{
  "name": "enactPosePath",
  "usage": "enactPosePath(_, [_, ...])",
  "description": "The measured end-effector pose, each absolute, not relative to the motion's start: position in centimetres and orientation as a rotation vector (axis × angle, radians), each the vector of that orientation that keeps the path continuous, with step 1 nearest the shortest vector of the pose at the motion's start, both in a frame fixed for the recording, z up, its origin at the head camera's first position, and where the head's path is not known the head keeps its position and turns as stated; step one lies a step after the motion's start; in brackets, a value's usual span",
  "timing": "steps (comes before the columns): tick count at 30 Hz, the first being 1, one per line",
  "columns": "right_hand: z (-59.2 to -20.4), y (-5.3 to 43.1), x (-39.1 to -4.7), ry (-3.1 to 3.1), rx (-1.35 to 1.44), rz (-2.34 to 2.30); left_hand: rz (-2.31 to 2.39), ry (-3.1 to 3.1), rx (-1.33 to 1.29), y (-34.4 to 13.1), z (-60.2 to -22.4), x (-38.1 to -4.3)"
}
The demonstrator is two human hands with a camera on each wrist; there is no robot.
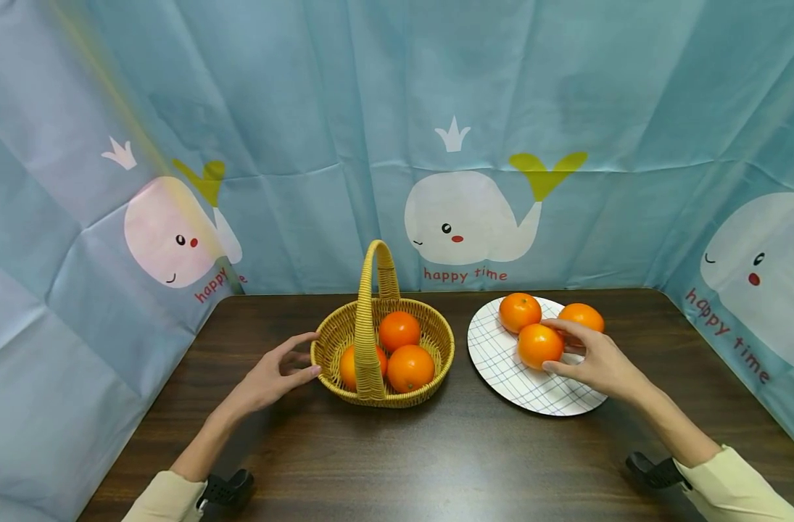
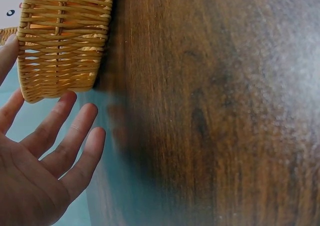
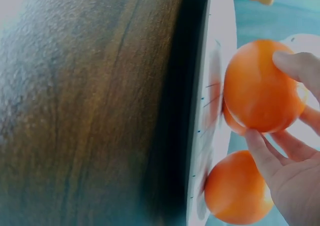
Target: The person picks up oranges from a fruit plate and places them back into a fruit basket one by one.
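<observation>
Sleeves (image 1: 168, 496) lie nearest; at four o'clock, the right hand (image 1: 595, 357) pinches an orange (image 1: 537, 346), likely picking up; lifting must clear its neighbours (image 1: 518, 312); left hand (image 1: 270, 375), eight o'clock, relaxed

- I see a yellow woven basket (image 1: 437, 330) standing upright, its tall arched handle (image 1: 365, 315) raised; the left hand (image 1: 266, 378) is at its left edge, fingers spread.
- Inside I count three basket oranges (image 1: 411, 368), glossy and whole.
- Right of it, a round white plate (image 1: 491, 360) with a grid pattern lies flat.
- The right hand (image 1: 597, 359) grips the nearest orange (image 1: 536, 346); I can't tell whether it's lifted.
- Behind it sit two plate oranges (image 1: 519, 312), one partly hidden.
</observation>
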State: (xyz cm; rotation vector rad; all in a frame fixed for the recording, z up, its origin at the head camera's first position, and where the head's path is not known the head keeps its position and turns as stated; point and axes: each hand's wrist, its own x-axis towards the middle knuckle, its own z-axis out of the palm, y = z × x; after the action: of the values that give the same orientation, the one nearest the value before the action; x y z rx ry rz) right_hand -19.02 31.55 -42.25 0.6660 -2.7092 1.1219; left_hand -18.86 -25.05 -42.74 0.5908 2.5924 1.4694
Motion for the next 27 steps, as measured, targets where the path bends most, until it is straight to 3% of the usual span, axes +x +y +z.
enactPosePath(27, [-40.4, 29.2, -19.5, -2.589, 0.837, 1.287, 1.459, 2.601, 0.576, -25.1, -42.8, -18.9])
